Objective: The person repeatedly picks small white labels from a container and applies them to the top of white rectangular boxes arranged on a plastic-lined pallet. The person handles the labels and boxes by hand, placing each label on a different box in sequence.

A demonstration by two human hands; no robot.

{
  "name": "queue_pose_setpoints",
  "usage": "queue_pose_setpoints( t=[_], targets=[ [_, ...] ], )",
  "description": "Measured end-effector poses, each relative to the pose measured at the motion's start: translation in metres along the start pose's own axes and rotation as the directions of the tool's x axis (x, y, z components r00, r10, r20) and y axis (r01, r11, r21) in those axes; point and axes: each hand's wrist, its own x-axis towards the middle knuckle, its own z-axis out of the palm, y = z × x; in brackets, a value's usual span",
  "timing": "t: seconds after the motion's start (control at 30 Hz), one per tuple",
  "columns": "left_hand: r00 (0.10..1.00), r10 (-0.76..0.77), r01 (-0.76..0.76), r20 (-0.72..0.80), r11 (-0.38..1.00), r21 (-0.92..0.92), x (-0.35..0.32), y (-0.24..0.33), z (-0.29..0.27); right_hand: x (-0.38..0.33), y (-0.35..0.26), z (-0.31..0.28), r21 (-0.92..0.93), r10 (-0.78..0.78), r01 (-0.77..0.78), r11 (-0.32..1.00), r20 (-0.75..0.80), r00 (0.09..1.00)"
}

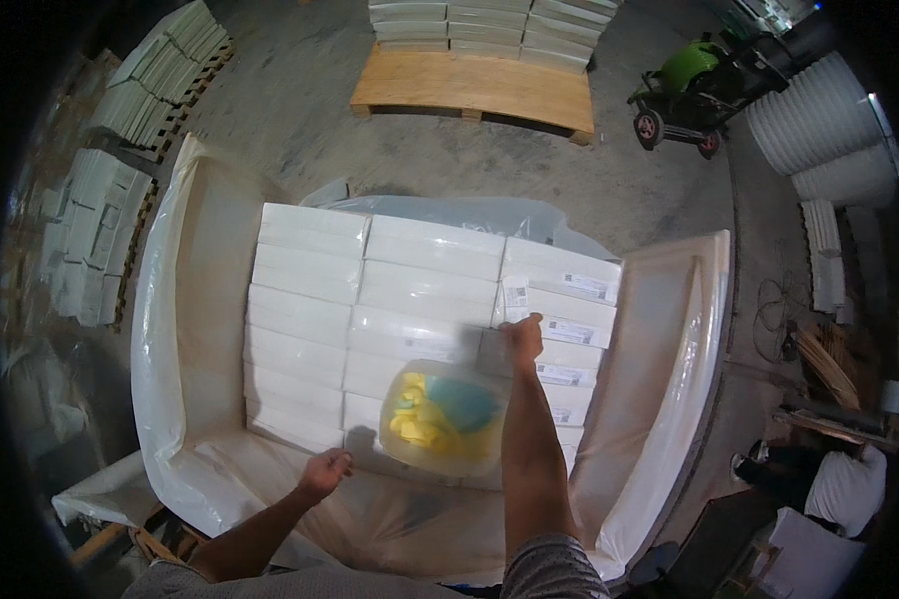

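One plastic-lined box [210,190] | three columns of white packs [305,265] inside | translucent tub [440,462] (yellow and blue within) over the packs' near middle | left hand [327,472]: fingers curled, cannot tell if gripping | right hand [522,341]: fingers pinching white label [515,296] above right column's left edge

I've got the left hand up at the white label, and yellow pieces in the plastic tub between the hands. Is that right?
Not quite: the head view shows the right hand up at the white label, while the left hand is lower. Yellow pieces in the plastic tub between the hands is correct.
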Motion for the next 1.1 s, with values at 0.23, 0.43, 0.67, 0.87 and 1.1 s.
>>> queue_pose_setpoints(
  t=[0.23,0.43,0.67,0.87,1.1],
  targets=[
    [0.995,0.072,-0.063,0.063,0.988,-0.138,-0.008,0.061,-0.002,-0.071,-0.009,-0.032,0.354,-0.23,0.257,0.899,-0.117,0.966],
    [0.962,0.212,-0.08,0.172,0.821,-0.565,-0.041,0.129,0.017,-0.277,-0.041,-0.065,0.385,-0.679,0.638,0.667,-0.039,0.733],
    [0.939,0.215,-0.058,0.27,0.87,-0.489,-0.084,0.146,0.009,-0.444,-0.093,-0.122,0.806,-0.525,0.236,0.542,0.106,0.844],
    [0.825,0.065,0.115,0.562,0.953,-0.279,-0.143,0.17,-0.014,-0.454,-0.078,-0.175,0.481,-0.338,0.215,0.85,0.185,0.923],
    [0.707,-0.043,0.191,0.706,0.973,-0.132,-0.197,0.175,-0.01,-0.46,-0.076,-0.177,0.542,-0.442,0.422,0.726,-0.102,0.891]
  ],
)
